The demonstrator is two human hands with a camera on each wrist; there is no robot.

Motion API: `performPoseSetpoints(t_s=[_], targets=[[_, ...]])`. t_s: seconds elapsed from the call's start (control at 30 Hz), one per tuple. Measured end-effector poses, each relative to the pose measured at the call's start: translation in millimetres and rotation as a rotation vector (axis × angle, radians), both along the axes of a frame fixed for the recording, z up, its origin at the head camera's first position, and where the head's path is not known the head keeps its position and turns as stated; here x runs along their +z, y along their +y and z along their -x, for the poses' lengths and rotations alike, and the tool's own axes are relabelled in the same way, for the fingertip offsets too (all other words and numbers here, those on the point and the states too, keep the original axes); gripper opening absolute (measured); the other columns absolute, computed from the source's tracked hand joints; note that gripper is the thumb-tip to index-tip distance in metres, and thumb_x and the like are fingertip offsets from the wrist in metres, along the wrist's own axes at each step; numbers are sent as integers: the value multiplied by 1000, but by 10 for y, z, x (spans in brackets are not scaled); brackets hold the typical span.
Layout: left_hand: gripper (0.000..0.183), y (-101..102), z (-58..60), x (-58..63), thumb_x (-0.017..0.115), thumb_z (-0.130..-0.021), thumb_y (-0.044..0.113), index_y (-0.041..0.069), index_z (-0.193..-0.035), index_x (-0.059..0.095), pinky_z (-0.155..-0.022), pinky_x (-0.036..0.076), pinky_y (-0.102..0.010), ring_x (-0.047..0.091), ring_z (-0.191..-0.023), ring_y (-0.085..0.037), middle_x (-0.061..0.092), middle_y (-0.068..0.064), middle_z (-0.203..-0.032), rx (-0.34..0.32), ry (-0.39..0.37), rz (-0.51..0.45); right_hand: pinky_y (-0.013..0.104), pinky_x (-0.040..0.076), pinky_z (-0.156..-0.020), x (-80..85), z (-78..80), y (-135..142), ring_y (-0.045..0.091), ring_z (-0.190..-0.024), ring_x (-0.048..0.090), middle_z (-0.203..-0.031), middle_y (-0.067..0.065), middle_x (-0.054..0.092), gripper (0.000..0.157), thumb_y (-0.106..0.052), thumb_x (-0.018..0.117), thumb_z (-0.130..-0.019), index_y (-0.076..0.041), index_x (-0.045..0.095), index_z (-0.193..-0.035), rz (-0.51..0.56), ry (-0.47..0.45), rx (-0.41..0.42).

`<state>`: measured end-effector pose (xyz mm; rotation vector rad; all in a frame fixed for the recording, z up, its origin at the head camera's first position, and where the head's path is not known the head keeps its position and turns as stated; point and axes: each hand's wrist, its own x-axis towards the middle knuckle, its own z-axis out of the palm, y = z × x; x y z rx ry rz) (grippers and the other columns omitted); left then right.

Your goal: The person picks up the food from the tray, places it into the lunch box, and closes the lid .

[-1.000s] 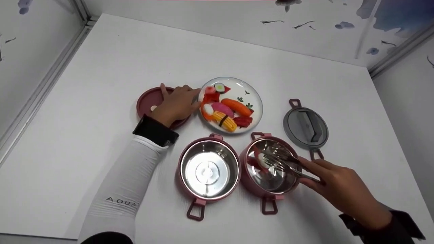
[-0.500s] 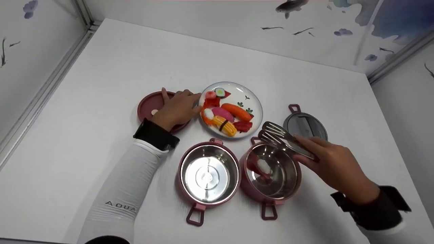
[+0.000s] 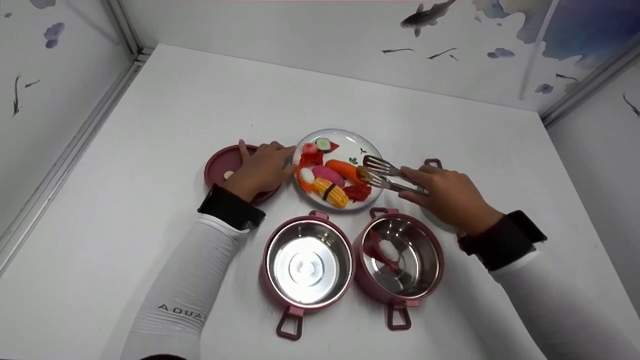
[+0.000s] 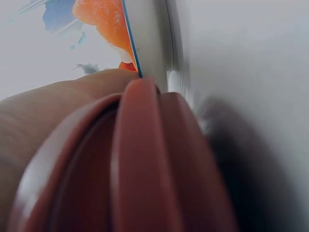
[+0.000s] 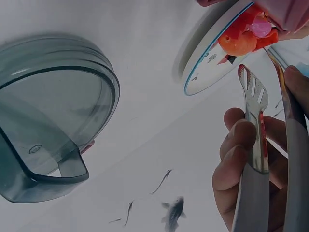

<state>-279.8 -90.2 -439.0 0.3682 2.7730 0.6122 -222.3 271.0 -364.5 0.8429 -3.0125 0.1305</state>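
Observation:
My left hand (image 3: 262, 167) reaches over a dark red lid (image 3: 220, 167) and holds the left rim of a white plate (image 3: 345, 140) between thumb and fingers. Toy sushi pieces lie on the plate, among them a long orange piece (image 3: 341, 170), a yellow one with a dark band (image 3: 330, 193) and a pink one (image 3: 326, 176). In my right hand (image 3: 447, 195) is a pair of slotted metal tongs (image 3: 395, 182). Their tips are apart over the plate's right side, at the orange piece's right end. The right wrist view shows the tongs (image 5: 256, 125) gripped between thumb and fingers.
Two red pots with steel insides stand in front of the plate: the left pot (image 3: 267, 280) and the right pot (image 3: 440, 265). A white-and-red food piece (image 3: 387, 250) lies inside the right one. A clear grey lid (image 5: 58, 106) lies right of the plate, largely hidden under my right hand.
My right hand lifts the tongs out of the right pot, leaving the white-and-red piece there, and moves them up and left over the plate. The left hand stays at the plate's rim.

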Motion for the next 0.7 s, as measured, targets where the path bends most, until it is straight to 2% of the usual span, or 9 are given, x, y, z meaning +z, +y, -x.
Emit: performPoseSetpoints(t_s=[0.2, 0.37, 0.6, 0.7], targets=[[57, 4, 63, 32, 45, -103, 45, 26, -156, 37, -113, -13, -75, 34, -147, -31, 46, -9, -151, 11, 36, 2, 47, 59, -74, -4, 195, -137, 27, -88, 69, -109, 11, 73, 51, -38, 72, -91, -16, 63, -136, -63, -25, -13], [57, 6, 44, 10, 45, -103, 45, 26, -157, 35, -112, -13, -75, 33, -147, -32, 44, -10, -152, -4, 9, 18, 51, 57, -83, -42, 264, -249, 28, -89, 70, -112, 13, 73, 50, -36, 71, -92, -16, 62, -137, -82, -76, 14], [57, 9, 84, 64, 45, -103, 44, 25, -157, 35, -113, -13, -75, 32, -148, -32, 43, -10, -153, 3, 33, 24, 48, 57, -77, -6, 344, -366, 29, -86, 69, -111, 13, 72, 54, -38, 74, -90, -14, 62, -137, -108, -31, 17], [58, 11, 74, 49, 45, -103, 45, 25, -157, 35, -113, -13, -75, 31, -148, -31, 43, -10, -154, 0, 23, 30, 47, 57, -76, -9, 329, -378, 29, -85, 69, -111, 14, 72, 54, -37, 74, -90, -13, 62, -137, -115, -45, 12]])
